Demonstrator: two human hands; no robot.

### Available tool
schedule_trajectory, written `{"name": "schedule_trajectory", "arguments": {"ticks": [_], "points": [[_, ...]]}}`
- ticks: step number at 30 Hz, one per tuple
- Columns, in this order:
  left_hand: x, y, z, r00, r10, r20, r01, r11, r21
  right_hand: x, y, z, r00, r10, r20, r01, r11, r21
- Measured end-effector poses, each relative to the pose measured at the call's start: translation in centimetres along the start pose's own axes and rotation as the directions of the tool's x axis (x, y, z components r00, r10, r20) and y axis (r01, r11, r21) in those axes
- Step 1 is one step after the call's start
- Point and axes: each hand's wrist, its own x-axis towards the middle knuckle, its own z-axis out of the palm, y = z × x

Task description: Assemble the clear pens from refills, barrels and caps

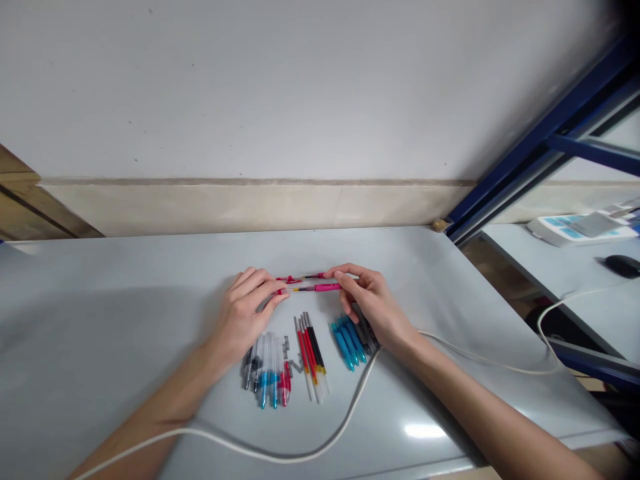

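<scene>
My right hand (pixel 369 297) pinches a pink pen barrel (pixel 327 287), and a refill tip points out of it to the left. Facing it, my left hand (pixel 253 299) has thumb and fingers closed on a small red pen part (pixel 281 291), mostly hidden by the fingers. Just behind lies another red pen (pixel 290 279), its far end by my right index finger. Nearer to me are clear pen barrels with coloured clips (pixel 270 360), red and black refills (pixel 310 347), and blue pen grips (pixel 349 343). Dark grips (pixel 364 333) lie partly under my right hand.
Small grey pieces (pixel 295 367) lie between barrels and refills. A white cable (pixel 300 457) loops across the grey table (pixel 125 333) and under my right forearm. A wall stands behind; a blue metal frame (pixel 530 147) rises at right, with a black mouse (pixel 623 265) beyond.
</scene>
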Motion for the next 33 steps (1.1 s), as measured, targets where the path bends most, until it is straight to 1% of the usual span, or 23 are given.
{"name": "schedule_trajectory", "arguments": {"ticks": [3, 6, 10, 13, 17, 18, 20, 22, 25, 29, 33], "points": [[0.0, 0.0, 0.1, 0.999, -0.042, 0.0, 0.042, 0.999, -0.031, 0.1, -0.4, -0.2, 0.998, -0.061, -0.001, 0.061, 0.998, 0.007], [0.0, -0.1, 0.3, 0.998, -0.065, 0.001, 0.065, 0.997, -0.049, 0.3, -0.6, -0.4, 0.991, -0.132, -0.002, 0.132, 0.99, -0.051], [0.0, -0.2, 0.3, 0.998, -0.064, -0.008, 0.063, 0.997, -0.053, 0.3, -0.5, -0.5, 0.995, -0.096, 0.03, 0.098, 0.992, -0.084], [-0.1, -0.4, 0.3, 0.999, -0.039, -0.023, 0.037, 0.998, -0.052, 0.1, -0.6, -0.4, 0.997, -0.067, 0.027, 0.069, 0.993, -0.098], [-0.2, -0.4, 0.2, 0.999, -0.007, -0.041, 0.007, 1.0, -0.006, 0.0, -0.8, -0.5, 0.998, -0.057, 0.035, 0.061, 0.992, -0.106], [-0.2, -0.4, 0.2, 0.999, -0.002, -0.045, 0.003, 1.0, 0.007, 0.0, -0.8, -0.5, 0.997, -0.063, 0.035, 0.067, 0.991, -0.113], [-0.1, -0.3, 0.2, 1.0, -0.004, -0.029, 0.005, 1.0, 0.019, 0.2, -0.8, -0.6, 0.993, -0.116, 0.031, 0.119, 0.978, -0.168], [0.0, -0.2, 0.2, 1.0, -0.023, 0.01, 0.023, 0.999, 0.023, 0.4, -0.6, -0.8, 0.978, -0.206, 0.027, 0.205, 0.937, -0.283], [0.1, -0.2, 0.3, 0.998, -0.051, 0.043, 0.05, 0.998, 0.036, 0.9, 0.0, -1.3, 0.948, -0.311, 0.066, 0.304, 0.824, -0.477], [0.1, -0.5, 0.4, 0.995, -0.064, 0.074, 0.06, 0.997, 0.047, 1.4, 0.5, -2.0, 0.926, -0.352, 0.138, 0.354, 0.681, -0.641], [0.0, -0.7, 0.3, 0.988, -0.108, 0.112, 0.102, 0.993, 0.057, 1.5, 0.3, -2.4, 0.914, -0.351, 0.204, 0.387, 0.603, -0.698]]}}
